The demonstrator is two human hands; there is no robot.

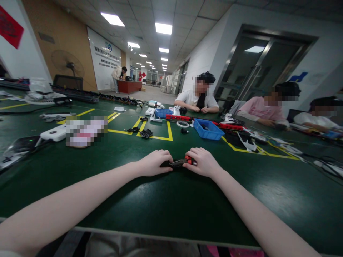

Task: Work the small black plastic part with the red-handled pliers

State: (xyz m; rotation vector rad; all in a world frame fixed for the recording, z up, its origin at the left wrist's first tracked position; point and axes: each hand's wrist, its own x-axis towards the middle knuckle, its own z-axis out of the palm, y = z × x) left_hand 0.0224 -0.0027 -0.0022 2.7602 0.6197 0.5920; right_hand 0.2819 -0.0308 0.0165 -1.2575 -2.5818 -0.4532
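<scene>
Both my hands meet near the middle of the green table (160,210). My right hand (202,162) is closed around the red handles of a pair of pliers (179,163), whose metal jaws point left. Fingers of my left hand (155,162) are closed on a small black part (165,164) at the tips of the jaws. Most of that part is hidden by the fingers. Beyond my hands, small black pieces (146,133) lie by yellow tape lines.
A blue bin (207,129) stands beyond my right hand, with a white ring (182,124) and a small black item (184,131) beside it. A phone (87,132) and a white device (55,132) lie at left. People sit across the table.
</scene>
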